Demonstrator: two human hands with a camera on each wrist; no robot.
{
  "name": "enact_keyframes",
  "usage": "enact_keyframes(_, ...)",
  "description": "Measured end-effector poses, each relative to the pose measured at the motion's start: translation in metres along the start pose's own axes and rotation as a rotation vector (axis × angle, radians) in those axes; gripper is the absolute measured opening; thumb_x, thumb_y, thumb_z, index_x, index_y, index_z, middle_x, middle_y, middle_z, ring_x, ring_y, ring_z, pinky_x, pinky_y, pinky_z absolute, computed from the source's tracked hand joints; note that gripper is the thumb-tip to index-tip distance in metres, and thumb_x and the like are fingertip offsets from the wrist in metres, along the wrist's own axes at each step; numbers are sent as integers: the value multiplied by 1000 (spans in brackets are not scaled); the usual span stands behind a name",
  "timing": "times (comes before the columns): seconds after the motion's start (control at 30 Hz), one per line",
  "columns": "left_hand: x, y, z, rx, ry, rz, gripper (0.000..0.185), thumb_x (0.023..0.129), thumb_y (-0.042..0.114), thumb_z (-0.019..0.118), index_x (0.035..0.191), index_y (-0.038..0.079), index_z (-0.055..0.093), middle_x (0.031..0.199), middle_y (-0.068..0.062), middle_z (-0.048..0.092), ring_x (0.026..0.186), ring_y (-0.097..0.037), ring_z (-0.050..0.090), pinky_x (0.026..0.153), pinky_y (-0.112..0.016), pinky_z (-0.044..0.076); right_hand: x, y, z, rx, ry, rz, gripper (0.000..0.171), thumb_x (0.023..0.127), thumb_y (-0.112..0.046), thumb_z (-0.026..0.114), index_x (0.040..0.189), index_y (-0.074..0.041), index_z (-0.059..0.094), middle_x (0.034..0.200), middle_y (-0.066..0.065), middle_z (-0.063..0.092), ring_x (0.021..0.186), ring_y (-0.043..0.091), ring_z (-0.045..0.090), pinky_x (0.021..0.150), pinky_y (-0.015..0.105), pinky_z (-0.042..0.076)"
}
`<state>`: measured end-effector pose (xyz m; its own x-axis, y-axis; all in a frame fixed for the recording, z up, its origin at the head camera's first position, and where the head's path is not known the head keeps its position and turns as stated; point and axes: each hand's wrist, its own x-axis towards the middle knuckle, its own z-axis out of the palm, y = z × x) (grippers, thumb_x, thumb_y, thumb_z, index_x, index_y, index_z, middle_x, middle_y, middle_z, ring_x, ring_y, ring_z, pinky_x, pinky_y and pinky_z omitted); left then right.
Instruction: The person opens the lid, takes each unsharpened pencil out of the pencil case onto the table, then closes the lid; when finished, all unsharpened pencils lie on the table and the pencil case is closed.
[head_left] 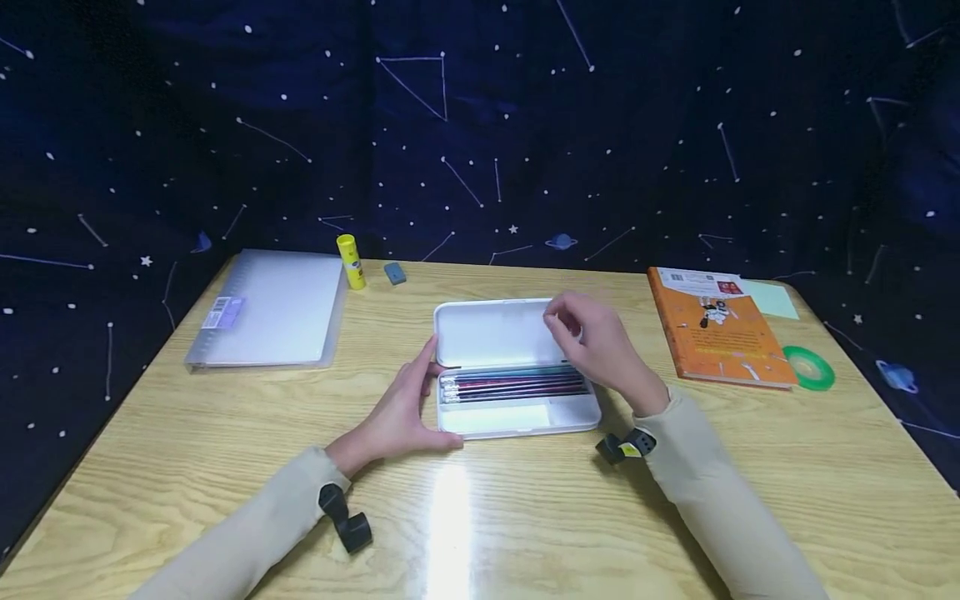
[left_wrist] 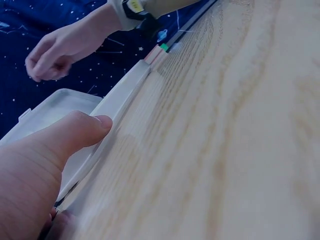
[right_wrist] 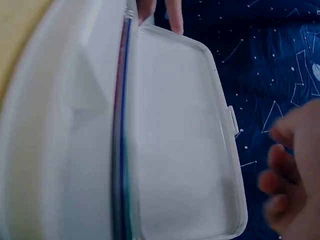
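Head: the left hand (head_left: 403,415) grips the open pencil case (head_left: 498,417) beside it; the right hand (head_left: 597,337) – loosely curled, holding nothing – hovers over its lid (head_left: 487,333). Left wrist: thumb (left_wrist: 82,131) against the case. Right wrist: lid between right fingers (right_wrist: 271,183) and pencils (right_wrist: 120,120).

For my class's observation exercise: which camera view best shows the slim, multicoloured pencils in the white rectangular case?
The head view: the pencils lie side by side in the open case, silvery ends visible. The right wrist view shows them as a narrow, blurred strip; the left wrist view shows none.
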<state>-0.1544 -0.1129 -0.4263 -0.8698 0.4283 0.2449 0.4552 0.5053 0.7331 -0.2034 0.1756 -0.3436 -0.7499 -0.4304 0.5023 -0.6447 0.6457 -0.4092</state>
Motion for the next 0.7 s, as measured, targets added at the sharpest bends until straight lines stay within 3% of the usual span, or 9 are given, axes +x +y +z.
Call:
enact_keyframes(0.2, -1, 1, 0, 9, -11, -12, 136, 56, 36, 91, 156, 11, 3, 129, -4, 50, 104, -17, 44, 86, -27, 42, -19, 9, 11, 99, -372, 67, 6, 90, -6, 61, 96, -7, 63, 63, -6, 44, 57, 8, 40, 53, 22, 35)
enact_keyframes(0.3, -2, 0, 1, 8, -23, -23, 136, 56, 37, 91, 156, 12, 3, 128, -3, 50, 103, -16, 43, 86, -27, 41, -27, 17, 18, 103, -480, 88, 7, 91, -7, 62, 97, -7, 65, 62, -7, 44, 56, 6, 39, 54, 22, 35)
enact_keyframes(0.5, -4, 1, 5, 3, -36, -7, 136, 56, 38, 92, 156, 11, 3, 129, -4, 51, 103, -16, 43, 86, -28, 42, -37, 19, 23, 21, -445, 112, 7, 86, -14, 71, 90, -10, 69, 57, -8, 43, 52, 4, 36, 51, 20, 32)
enact_keyframes(0.63, -4, 1, 2, 7, -20, 5, 136, 56, 38, 92, 155, 11, 4, 129, -6, 52, 105, -16, 44, 87, -29, 42, -34, 17, 27, -87, -409, 37, 9, 85, -19, 73, 86, -11, 68, 55, -10, 43, 50, 2, 34, 49, 20, 30)
enact_keyframes(0.7, -3, 0, 1, 8, -15, -1, 136, 56, 38, 92, 155, 11, 4, 129, -7, 52, 105, -17, 44, 88, -29, 42, -33, 17, 28, -90, -400, 15, 8, 86, -19, 72, 85, -12, 67, 54, -10, 42, 50, 2, 33, 49, 20, 29)
